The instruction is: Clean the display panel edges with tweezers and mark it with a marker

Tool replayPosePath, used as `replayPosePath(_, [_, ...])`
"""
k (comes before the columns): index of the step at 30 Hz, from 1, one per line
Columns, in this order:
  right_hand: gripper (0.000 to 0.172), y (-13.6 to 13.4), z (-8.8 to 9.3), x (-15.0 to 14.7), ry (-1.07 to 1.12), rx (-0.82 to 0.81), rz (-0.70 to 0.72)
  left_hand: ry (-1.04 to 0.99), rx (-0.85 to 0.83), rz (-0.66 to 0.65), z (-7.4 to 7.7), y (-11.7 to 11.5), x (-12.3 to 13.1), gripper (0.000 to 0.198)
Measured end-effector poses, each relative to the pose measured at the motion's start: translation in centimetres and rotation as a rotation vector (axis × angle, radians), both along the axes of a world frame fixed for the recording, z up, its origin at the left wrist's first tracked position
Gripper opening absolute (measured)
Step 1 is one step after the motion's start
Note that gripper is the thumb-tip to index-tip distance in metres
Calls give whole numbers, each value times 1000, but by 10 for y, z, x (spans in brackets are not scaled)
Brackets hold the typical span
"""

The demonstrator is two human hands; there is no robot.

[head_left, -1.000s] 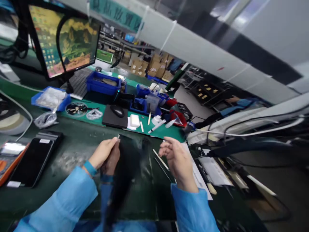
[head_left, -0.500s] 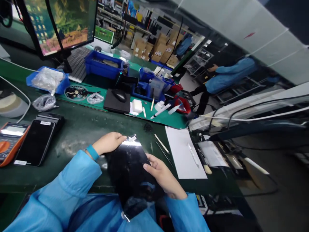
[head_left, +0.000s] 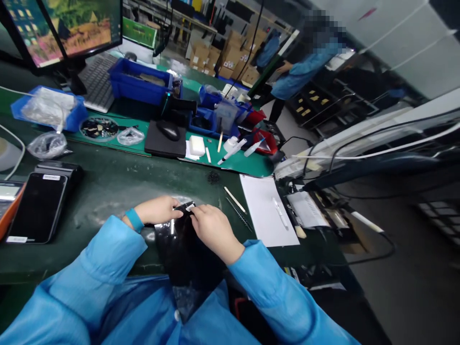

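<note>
At the left edge, an orange-rimmed meter [head_left: 9, 206], partly cut off, lies beside a black-screened device [head_left: 39, 203] bearing a white label at each end. Behind them stand a blue tray [head_left: 77, 120] of clear plastic packaging, a monitor [head_left: 82, 28], a keyboard [head_left: 96, 84] and a round dish [head_left: 98, 128] of small dark parts. The left hand [head_left: 158, 211], with a blue band at its wrist, is closed on the upper left corner of a glossy black panel [head_left: 194, 261], thumb uppermost. The panel is held at the near side of the dark green bench [head_left: 115, 179], its lower end reaching over the person's blue garment [head_left: 136, 311]. Beyond the hands, a mouse [head_left: 168, 130] rests on a black pad [head_left: 158, 143], with a white block [head_left: 197, 145] to its right. The right hand [head_left: 213, 229] touches the panel's upper end with bent fingers, next to a small white patch [head_left: 190, 207]; whether it pinches the edge cannot be told. Farther right lie a pale stick [head_left: 235, 200], dark tweezers [head_left: 239, 214] and a white sheet [head_left: 258, 206] carrying a pen [head_left: 280, 213]. In the background at right stands a co-worker in blue [head_left: 298, 72].
</note>
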State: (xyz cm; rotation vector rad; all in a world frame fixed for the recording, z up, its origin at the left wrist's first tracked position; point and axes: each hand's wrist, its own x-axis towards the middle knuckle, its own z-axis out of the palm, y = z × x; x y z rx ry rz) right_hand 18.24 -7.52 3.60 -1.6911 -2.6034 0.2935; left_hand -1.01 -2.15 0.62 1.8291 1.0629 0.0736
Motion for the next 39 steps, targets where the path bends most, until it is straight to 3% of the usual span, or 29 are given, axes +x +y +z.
replayPosePath(5, [23,1,0,-18,-261,-43,121,19,6,-12,-2,0,1,21])
replayPosePath(10, [22,10,2,-24,-372,-71,186,31,9,-35,-2,0,2,20])
replayPosePath(22, [24,9,7,-24,-451,-82,232,53,13,-39,1,0,2,22])
replayPosePath(31, [25,16,2,-20,-455,-71,173,42,13,-44,0,-2,2,21])
replayPosePath(39, [23,7,12,-13,-463,-62,191,12,7,-23,4,-6,4,21])
